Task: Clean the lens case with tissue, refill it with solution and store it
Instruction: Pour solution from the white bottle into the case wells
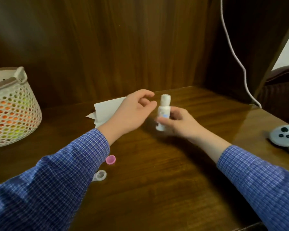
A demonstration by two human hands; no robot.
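Above a wooden table [157,189], the right hand [180,124] grips an upright white solution bottle [163,110]; the left hand [133,110], fingers loosely spread, hovers beside its cap, tissue [107,109] behind.

Showing on the wooden table [157,189]: one white solution bottle [163,112], one tissue [107,109], one pink cap [110,159], one clear lens case [99,175], one perforated basket [12,110], one grey controller [284,135], one white cable [237,60], two hands.
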